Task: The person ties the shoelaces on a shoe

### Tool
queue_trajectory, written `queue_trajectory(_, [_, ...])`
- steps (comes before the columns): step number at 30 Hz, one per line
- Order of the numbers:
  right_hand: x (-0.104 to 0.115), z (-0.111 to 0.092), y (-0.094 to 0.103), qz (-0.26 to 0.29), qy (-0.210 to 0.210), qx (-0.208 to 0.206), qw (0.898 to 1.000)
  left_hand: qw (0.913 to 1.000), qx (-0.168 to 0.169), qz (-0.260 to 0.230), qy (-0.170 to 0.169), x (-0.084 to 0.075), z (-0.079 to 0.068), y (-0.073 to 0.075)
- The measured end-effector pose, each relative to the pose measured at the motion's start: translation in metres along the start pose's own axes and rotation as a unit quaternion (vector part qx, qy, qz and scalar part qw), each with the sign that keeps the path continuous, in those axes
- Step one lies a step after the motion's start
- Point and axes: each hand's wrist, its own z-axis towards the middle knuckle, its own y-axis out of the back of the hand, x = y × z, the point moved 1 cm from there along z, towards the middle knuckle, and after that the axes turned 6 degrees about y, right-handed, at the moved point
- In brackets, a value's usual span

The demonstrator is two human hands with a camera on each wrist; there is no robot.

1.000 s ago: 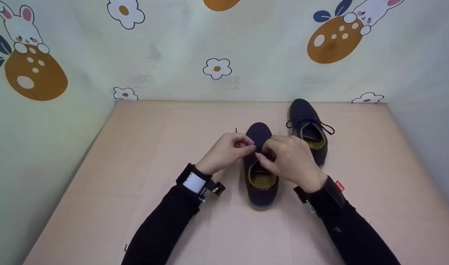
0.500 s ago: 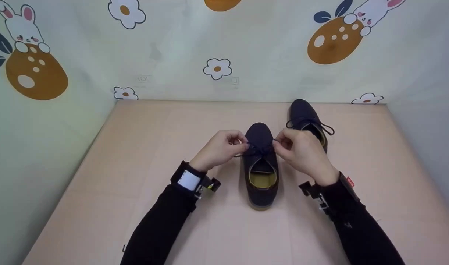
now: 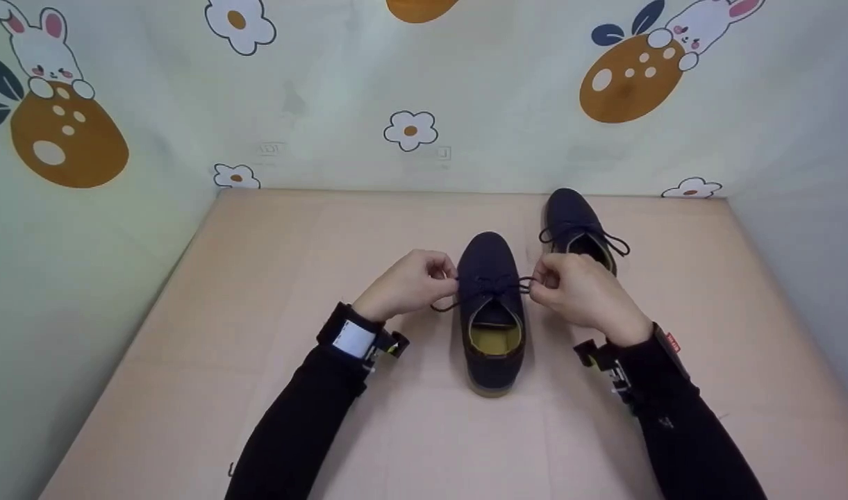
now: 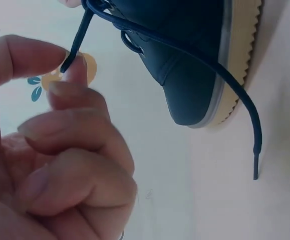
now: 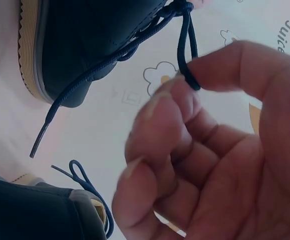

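A dark navy lace-up shoe (image 3: pixel 488 255) with a yellowish insole stands upright at mid table, toe toward the back wall. To its left, my left hand (image 3: pixel 411 285) pinches a lace loop (image 4: pixel 79 42) between thumb and forefinger. My right hand (image 3: pixel 585 295), on the other side, pinches the opposite loop (image 5: pixel 182 47) by its tip. Both loops are drawn out from a bow knot (image 5: pixel 179 7) over the shoe's throat. A loose lace end hangs down on each side, the left one (image 4: pixel 247 105) showing its tip.
Behind my right hand stands a matching navy shoe (image 3: pixel 569 208), its lace (image 3: pixel 617 243) tied in a bow; the hand hides part of it. A patterned cloth wall (image 3: pixel 326 104) closes off the back of the pale table (image 3: pixel 292 243).
My hands have moved apart from over the shoe, left hand to the left and right hand to the right. The lace loops now stretch out sideways, and the bow is visible.
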Motion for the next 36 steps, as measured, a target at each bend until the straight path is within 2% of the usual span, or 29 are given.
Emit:
queue_trajectory(4, [0.0, -0.001, -0.001, -0.007, 0.039, 0.032, 0.999, 0.9995, 0.032, 0.007, -0.002, 0.0, 0.0, -0.004])
queue_trajectory(7, [-0.001, -0.001, -0.002, -0.015, 0.062, 0.046, 0.997, 0.999, 0.041, 0.014, -0.013, 0.0, -0.001, -0.006])
queue_trajectory(15, [-0.006, -0.002, -0.001, -0.03, 0.085, 0.062, 0.994, 0.9949, 0.02, 0.093, -0.034, 0.0, 0.0, -0.005])
queue_trajectory(20, [-0.009, -0.003, -0.001, -0.039, 0.088, 0.065, 0.993, 0.9948, 0.01, 0.098, -0.026, 0.0, -0.001, -0.004])
queue_trajectory(27, [-0.011, -0.003, 0.001, -0.05, 0.108, 0.051, 0.992, 0.9909, -0.008, 0.132, -0.028, 0.001, 0.0, -0.001])
queue_trajectory(36, [-0.012, -0.004, 0.003, -0.044, 0.103, 0.045, 0.993, 0.9893, -0.002, 0.144, -0.026, 0.001, -0.002, 0.004])
